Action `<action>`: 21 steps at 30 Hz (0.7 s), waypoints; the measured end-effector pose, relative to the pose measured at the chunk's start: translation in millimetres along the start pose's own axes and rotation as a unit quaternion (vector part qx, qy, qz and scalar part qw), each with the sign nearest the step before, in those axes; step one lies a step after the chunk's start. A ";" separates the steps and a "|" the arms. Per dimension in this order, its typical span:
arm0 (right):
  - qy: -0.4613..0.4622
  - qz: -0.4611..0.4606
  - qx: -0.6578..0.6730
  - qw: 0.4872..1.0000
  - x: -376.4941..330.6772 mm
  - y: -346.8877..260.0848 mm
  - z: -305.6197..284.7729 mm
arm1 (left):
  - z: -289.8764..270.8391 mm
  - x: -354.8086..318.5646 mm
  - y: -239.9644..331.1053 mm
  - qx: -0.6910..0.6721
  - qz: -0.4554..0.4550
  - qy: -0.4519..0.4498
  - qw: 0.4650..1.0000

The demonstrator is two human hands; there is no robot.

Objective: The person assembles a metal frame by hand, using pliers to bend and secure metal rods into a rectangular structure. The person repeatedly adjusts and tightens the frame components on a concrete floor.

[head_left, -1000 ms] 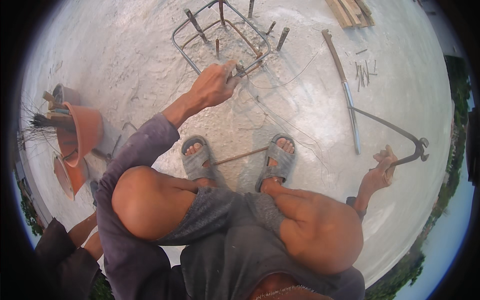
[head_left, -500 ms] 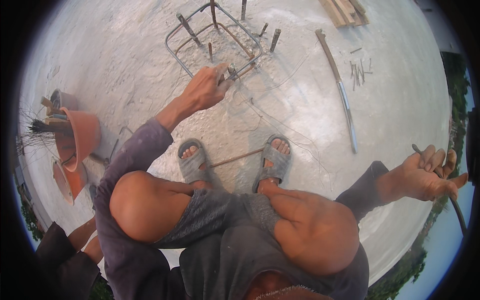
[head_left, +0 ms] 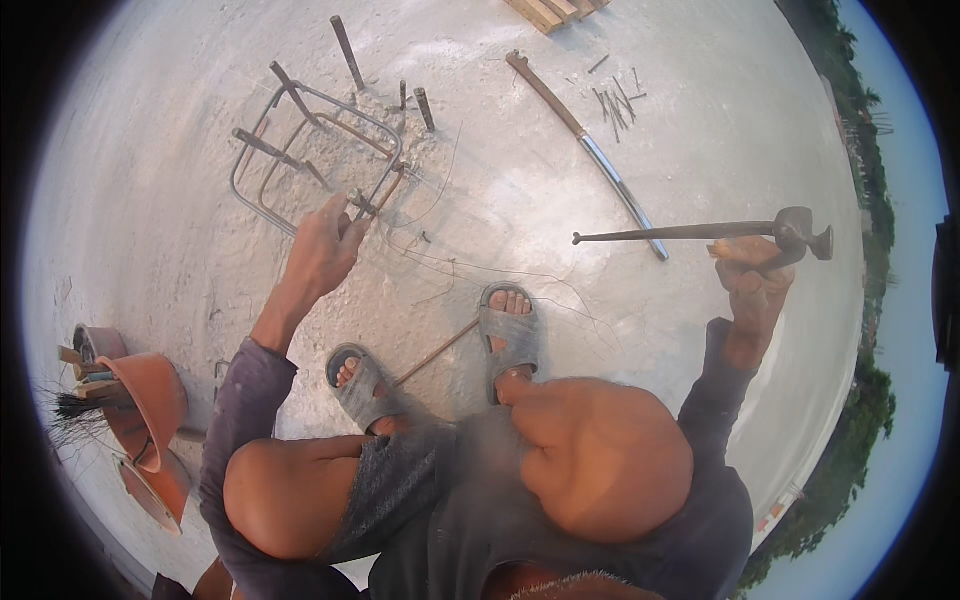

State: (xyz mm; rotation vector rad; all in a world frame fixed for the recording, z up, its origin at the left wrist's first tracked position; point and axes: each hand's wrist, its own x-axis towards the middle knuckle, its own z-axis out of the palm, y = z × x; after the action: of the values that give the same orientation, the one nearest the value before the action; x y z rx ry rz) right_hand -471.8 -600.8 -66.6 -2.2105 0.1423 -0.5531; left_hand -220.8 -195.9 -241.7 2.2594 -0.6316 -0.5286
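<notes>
A steel rebar stirrup (head_left: 350, 107) surrounds several upright rebar stubs (head_left: 346, 52) set in the rough concrete. My left hand (head_left: 325, 245) reaches to the stirrup's near right corner, its fingers closed at the upright stub (head_left: 360, 203) there; exactly what they pinch is partly hidden. Thin tie wire (head_left: 470, 266) trails from that corner across the concrete. Off to the right, my right hand (head_left: 755, 285) is raised and holds dark metal pincers (head_left: 690, 232). Their jawed head points right and one long handle with a ball tip points left; the other handle is hidden by the hand.
A long bar (head_left: 600, 155), brown above and silver below, lies beside loose nails (head_left: 618, 103). Wooden planks (head_left: 555, 12) lie at the far edge. Orange buckets (head_left: 165, 400), one holding wires and wood, stand at left. A thin rod (head_left: 437, 352) lies between my sandaled feet.
The view has swung right, shifting the stirrup leftward. My right hand has come up and inward, bringing the pincers fully into view. My left hand stays at the stirrup corner.
</notes>
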 end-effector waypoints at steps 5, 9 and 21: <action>-0.077 0.071 -0.164 0.981 13.1 -4.9 -37.4 | 0.2 -3.6 -3.9 0.006 0.002 0.012 1.000; -0.158 0.245 -0.315 0.903 37.2 43.4 -12.8 | 1.8 -0.1 0.7 -0.009 -0.019 0.014 1.000; -0.050 -0.004 -0.264 0.963 -34.5 279.0 126.6 | 0.8 0.2 4.0 -0.019 -0.015 0.008 1.000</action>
State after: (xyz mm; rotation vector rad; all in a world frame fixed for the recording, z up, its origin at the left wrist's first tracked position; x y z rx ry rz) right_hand -424.4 -682.1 -360.2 -2.7522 0.2504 -0.4391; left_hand -222.2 -198.9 -239.4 2.2391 -0.5764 -0.5315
